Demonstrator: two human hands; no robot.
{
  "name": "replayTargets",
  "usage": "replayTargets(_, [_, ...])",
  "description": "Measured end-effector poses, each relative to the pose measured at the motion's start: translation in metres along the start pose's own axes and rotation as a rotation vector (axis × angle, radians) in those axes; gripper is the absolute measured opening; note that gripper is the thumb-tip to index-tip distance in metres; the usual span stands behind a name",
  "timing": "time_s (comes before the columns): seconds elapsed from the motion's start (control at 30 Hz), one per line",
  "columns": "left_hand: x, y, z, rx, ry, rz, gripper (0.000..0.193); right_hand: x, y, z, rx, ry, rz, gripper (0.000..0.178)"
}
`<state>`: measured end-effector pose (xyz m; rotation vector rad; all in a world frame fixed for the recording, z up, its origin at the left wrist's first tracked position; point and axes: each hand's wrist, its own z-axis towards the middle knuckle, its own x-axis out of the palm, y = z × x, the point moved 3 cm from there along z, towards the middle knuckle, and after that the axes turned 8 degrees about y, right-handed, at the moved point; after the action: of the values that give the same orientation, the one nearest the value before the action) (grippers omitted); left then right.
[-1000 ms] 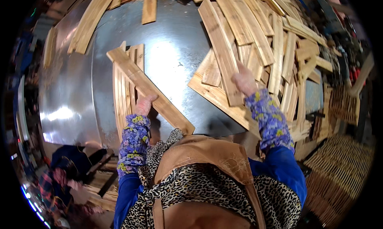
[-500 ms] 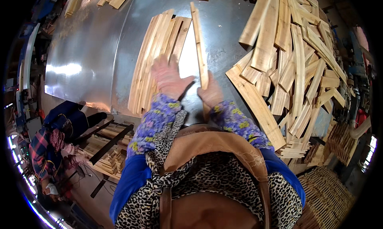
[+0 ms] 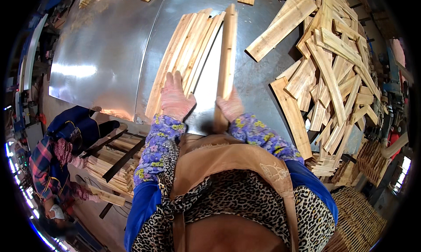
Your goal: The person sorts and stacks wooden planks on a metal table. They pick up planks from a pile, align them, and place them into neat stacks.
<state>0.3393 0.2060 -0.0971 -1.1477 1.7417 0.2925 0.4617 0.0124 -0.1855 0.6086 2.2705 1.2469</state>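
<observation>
Head view: metal table (image 3: 103, 46) bears many wooden boards (image 3: 186, 46).

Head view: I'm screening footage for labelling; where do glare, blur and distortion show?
Head view: white glare on the metal table, at left; head view: the board in the right hand looks slightly blurred; head view: fisheye bends straight edges, corners black.
</observation>
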Motion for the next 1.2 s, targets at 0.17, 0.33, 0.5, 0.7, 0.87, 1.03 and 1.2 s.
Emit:
replayTargets(0.17, [-0.037, 0.044, 0.005, 0.0, -0.11, -0.192, 0.113, 0.089, 0.079, 0.013, 0.0, 0.127, -0.082, 0.109])
replayTargets(0.33, [-0.073, 0.123, 0.025, -0.324, 0.015, -0.313, 0.112, 0.129, 0.116, 0.039, -0.022, 0.224, -0.616, 0.117])
replayTargets(0.5, [-0.006, 0.231, 0.077, -0.248, -0.09, -0.885, 0.076, 0.137, 0.129, 0.041, -0.169, 0.346, -0.638, 0.108])
replayTargets(0.7, [-0.027, 0.221, 0.069, -0.398, 0.25, -0.814, 0.051, 0.106, 0.09, 0.05, -0.125, 0.32, 0.247, 0.095])
replayTargets(0.87, [-0.003, 0.167, 0.037, -0.242, 0.246, -1.281, 0.069, 0.07, 0.046, 0.042, -0.158, 0.1, 0.011, 0.094])
replayTargets(1.03, [0.061, 0.141, 0.087, -0.508, 0.299, -1.432, 0.098, 0.044, 0.05, 0.046, -0.117, 0.045, -0.354, 0.101])
replayTargets(1.2, [0.042, 0.128, 0.109, -0.005, 0.277, -0.789, 0.081, 0.029, 0.135, 0.04, 0.044, 0.252, -0.14, 0.099])
